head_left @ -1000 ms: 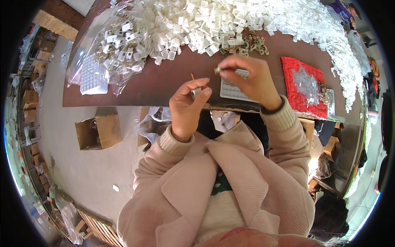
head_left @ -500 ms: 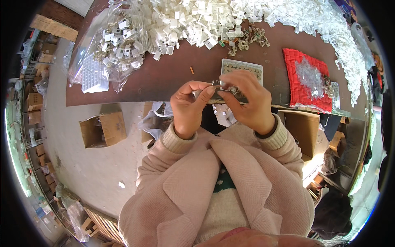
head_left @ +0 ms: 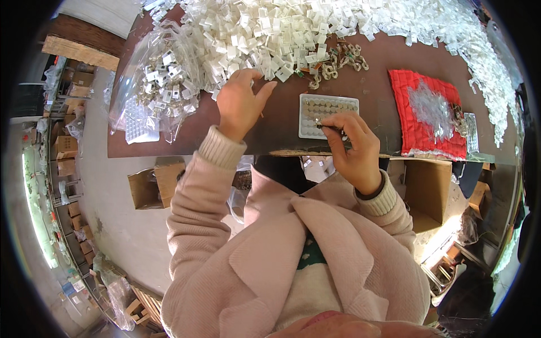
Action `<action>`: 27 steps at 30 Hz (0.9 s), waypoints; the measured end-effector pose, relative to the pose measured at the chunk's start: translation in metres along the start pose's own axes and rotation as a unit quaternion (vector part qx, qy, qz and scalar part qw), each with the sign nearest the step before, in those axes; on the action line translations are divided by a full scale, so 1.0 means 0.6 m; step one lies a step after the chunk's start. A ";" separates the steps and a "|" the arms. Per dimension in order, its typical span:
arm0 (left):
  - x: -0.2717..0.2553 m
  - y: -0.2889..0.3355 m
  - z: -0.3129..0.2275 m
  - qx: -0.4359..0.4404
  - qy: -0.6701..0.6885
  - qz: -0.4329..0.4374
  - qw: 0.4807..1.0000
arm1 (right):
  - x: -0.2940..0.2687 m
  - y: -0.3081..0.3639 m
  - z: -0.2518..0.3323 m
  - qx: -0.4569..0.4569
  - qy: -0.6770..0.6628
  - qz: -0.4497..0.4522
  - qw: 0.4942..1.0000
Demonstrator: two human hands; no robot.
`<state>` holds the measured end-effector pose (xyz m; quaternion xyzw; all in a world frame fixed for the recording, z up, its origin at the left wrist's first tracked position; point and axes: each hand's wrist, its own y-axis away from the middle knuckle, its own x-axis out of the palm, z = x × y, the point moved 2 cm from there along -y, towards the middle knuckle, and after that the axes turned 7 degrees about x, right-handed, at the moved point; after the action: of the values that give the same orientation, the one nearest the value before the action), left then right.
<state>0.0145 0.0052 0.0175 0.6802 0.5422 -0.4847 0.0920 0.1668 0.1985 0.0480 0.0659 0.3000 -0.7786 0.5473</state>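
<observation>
My left hand [head_left: 239, 106] reaches to the near edge of a heap of small white plastic pieces [head_left: 248, 42], thumb and fingers apart. Whether its fingertips touch a piece is hard to make out. My right hand [head_left: 356, 147] pinches a small, dark, shiny part [head_left: 320, 124] over the lower edge of a white tray [head_left: 301, 117]. That tray holds rows of small round tan pieces, some hidden behind my fingers. Beyond it lie brass-coloured metal fittings [head_left: 329, 72] against the heap.
On the left, a clear plastic bag [head_left: 128, 101] holds white-and-metal pieces. To the right lies a red quilted cloth [head_left: 401, 115] bearing clear small parts. An open cardboard box [head_left: 169, 183] stands on the floor, another [head_left: 431, 194] below the table's right side.
My left hand has left my right hand and moved up and left to the white heap. My right hand has lowered slightly beside the tray, still pinching. The whole view has shifted a little.
</observation>
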 end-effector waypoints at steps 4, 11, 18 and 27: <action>0.029 -0.029 0.031 0.017 -0.122 0.066 0.990 | -0.007 0.002 -0.010 0.025 -0.008 0.018 0.999; -0.017 -0.007 0.023 0.059 -0.085 -0.091 0.990 | -0.012 -0.006 -0.014 0.073 -0.085 0.007 0.994; -0.041 0.065 -0.062 -0.104 0.443 0.088 0.886 | 0.028 -0.026 0.010 -0.003 -0.154 -0.005 0.988; -0.042 0.139 -0.115 -0.132 0.643 0.025 0.754 | 0.031 0.005 0.029 0.170 -0.316 0.049 0.932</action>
<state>0.1236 0.0008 0.0388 0.8257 0.5153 0.1460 -0.1771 0.1661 0.1733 0.0529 -0.0766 -0.0285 -0.7708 0.6318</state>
